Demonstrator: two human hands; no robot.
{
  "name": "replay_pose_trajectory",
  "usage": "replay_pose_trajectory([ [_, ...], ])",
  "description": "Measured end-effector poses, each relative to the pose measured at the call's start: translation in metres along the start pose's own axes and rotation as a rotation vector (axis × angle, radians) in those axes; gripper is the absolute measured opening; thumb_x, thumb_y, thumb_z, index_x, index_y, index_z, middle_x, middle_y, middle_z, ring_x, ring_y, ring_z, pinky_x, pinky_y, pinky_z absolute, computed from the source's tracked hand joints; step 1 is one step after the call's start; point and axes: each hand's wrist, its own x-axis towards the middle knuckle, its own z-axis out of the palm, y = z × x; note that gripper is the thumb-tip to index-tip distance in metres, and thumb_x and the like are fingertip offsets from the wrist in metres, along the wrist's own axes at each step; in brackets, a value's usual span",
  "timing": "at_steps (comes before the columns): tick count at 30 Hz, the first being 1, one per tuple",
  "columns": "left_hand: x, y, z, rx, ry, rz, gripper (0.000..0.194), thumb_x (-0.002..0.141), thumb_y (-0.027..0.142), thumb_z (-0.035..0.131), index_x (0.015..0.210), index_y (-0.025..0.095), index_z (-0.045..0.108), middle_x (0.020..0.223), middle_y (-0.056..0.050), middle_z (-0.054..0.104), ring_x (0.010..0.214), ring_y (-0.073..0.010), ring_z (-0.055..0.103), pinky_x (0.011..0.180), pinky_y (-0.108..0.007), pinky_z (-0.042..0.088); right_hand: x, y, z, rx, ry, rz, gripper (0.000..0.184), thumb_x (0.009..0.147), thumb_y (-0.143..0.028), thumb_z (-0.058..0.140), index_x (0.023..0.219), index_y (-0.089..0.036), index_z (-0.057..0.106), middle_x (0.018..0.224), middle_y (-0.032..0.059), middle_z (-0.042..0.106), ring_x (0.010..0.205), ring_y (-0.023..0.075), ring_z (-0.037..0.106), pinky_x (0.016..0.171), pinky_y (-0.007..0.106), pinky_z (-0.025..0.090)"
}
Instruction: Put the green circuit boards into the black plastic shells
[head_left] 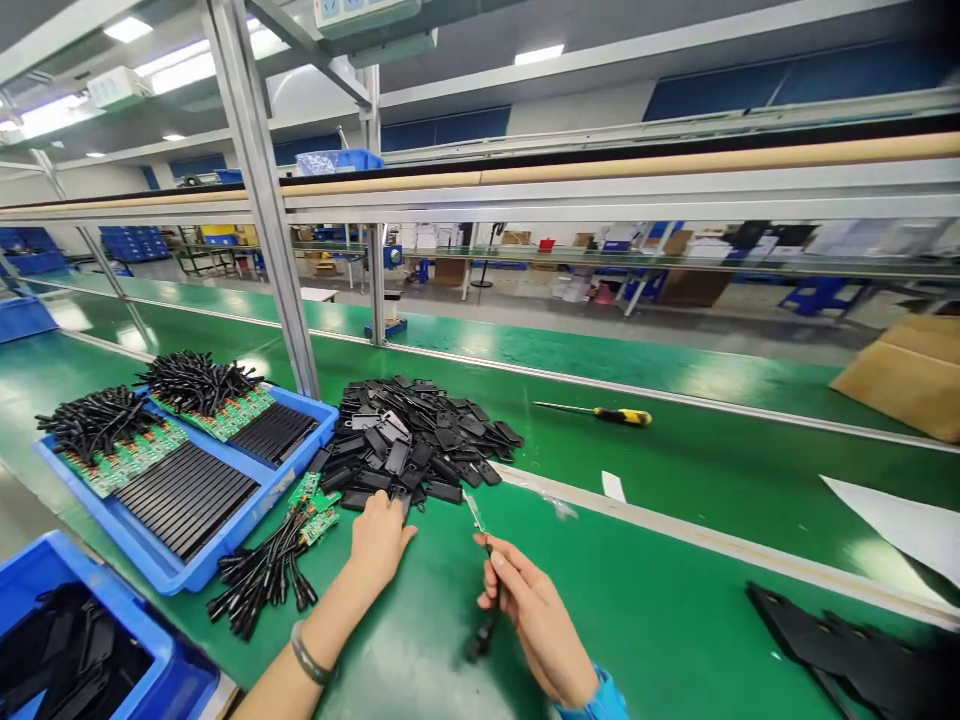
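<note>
Blue plastic bin (161,615) at lower left, black parts inside. Right hand (544,620), blue sleeve, low over the green counter (645,590): fingers closed on a black cable (492,585), blurred lower end hanging, narrow pale tip pointing toward the heap. Left hand (377,545), band at wrist, reaches the near edge of a heap of black casings (409,440); fingertips on it, grip or mere touch cannot be told. Left of that hand, loose green boards (319,525) with black leads. Beside them, blue tray (268,500): more boards, rows of black strips. Farther back, yellow-and-black screwdriver (624,416) lying flat; cardboard box (907,375) at right.
</note>
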Motion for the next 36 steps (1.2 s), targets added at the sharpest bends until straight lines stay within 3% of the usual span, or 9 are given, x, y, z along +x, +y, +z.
replay_pose_trajectory([
  [3,0.006,0.012,0.001,0.058,0.008,0.047,0.008,0.080,0.009,0.053,0.081,0.014,0.060,0.099,-0.015,0.053,0.100,-0.0326,0.051,0.076,-0.041,0.045,-0.003,-0.012,-0.019,-0.069,0.044,-0.064,0.046,0.080,-0.050,0.066,0.109,-0.016,0.059,0.066,-0.0029,0.048,0.051,0.0094,0.042,0.045,0.022,0.043],
  [6,0.007,0.031,-0.004,-0.026,0.005,0.125,0.014,0.080,0.008,0.048,0.084,0.017,0.057,0.102,-0.010,0.052,0.086,-0.0240,0.054,0.072,-0.035,0.044,-0.003,-0.018,-0.039,-0.278,0.112,-0.194,0.044,0.084,-0.049,0.060,0.113,-0.017,0.059,0.076,0.0023,0.057,0.049,0.0094,0.043,0.042,0.022,0.038],
  [10,0.014,0.054,0.005,-0.628,-0.108,0.224,0.020,0.074,0.008,0.053,0.089,0.021,0.054,0.092,-0.002,0.058,0.074,-0.0159,0.055,0.065,-0.027,0.043,0.001,-0.017,-0.056,-0.776,0.187,-0.555,0.033,0.093,-0.035,0.048,0.119,-0.024,0.064,0.090,0.0067,0.058,0.073,0.0151,0.056,0.065,0.026,0.047],
  [14,0.021,0.062,0.033,-1.399,-0.375,0.068,0.053,0.066,0.012,0.074,0.113,0.020,0.052,0.102,-0.006,0.063,0.087,-0.0174,0.059,0.071,-0.024,0.045,0.001,-0.016,-0.059,-0.989,0.159,-0.680,0.037,0.096,-0.023,0.038,0.126,-0.029,0.058,0.100,0.0077,0.053,0.079,0.0141,0.056,0.073,0.026,0.047],
  [17,0.021,0.059,0.051,-1.801,-0.483,-0.121,0.065,0.063,0.011,0.080,0.122,0.017,0.052,0.106,-0.008,0.063,0.095,-0.0180,0.059,0.087,-0.028,0.044,-0.001,-0.016,-0.057,-0.959,0.125,-0.647,0.039,0.097,-0.021,0.035,0.127,-0.030,0.057,0.100,0.0073,0.055,0.083,0.0147,0.057,0.076,0.026,0.048],
  [21,0.017,0.055,0.061,-2.020,-0.540,-0.257,0.055,0.067,0.008,0.079,0.118,0.015,0.060,0.107,-0.008,0.064,0.099,-0.0199,0.059,0.097,-0.036,0.042,-0.004,-0.014,-0.055,-0.770,0.126,-0.455,0.033,0.095,-0.030,0.043,0.124,-0.026,0.058,0.096,0.0069,0.060,0.084,0.0173,0.059,0.072,0.026,0.051],
  [24,0.015,0.056,0.061,-2.066,-0.532,-0.278,0.048,0.072,0.008,0.076,0.117,0.015,0.061,0.113,-0.010,0.063,0.105,-0.0203,0.058,0.100,-0.036,0.040,-0.003,-0.009,-0.055,-0.565,0.114,-0.257,0.034,0.092,-0.039,0.048,0.118,-0.020,0.060,0.089,0.0071,0.060,0.069,0.0158,0.058,0.054,0.024,0.050],
  [27,0.014,0.059,0.057,-2.052,-0.545,-0.260,0.048,0.080,0.012,0.069,0.126,0.016,0.055,0.123,-0.014,0.059,0.109,-0.0221,0.056,0.102,-0.039,0.040,0.000,-0.007,-0.054,-0.369,0.095,-0.125,0.039,0.086,-0.046,0.057,0.112,-0.017,0.060,0.087,0.0075,0.060,0.064,0.0147,0.057,0.048,0.023,0.047],
  [36,0.012,0.061,0.052,-1.988,-0.551,-0.252,0.050,0.088,0.013,0.058,0.136,0.019,0.043,0.130,-0.017,0.053,0.110,-0.0262,0.056,0.096,-0.045,0.044,0.003,-0.013,-0.051,-0.173,0.039,-0.034,0.042,0.079,-0.050,0.067,0.102,-0.016,0.058,0.080,0.0056,0.061,0.060,0.0109,0.054,0.046,0.019,0.044],
])
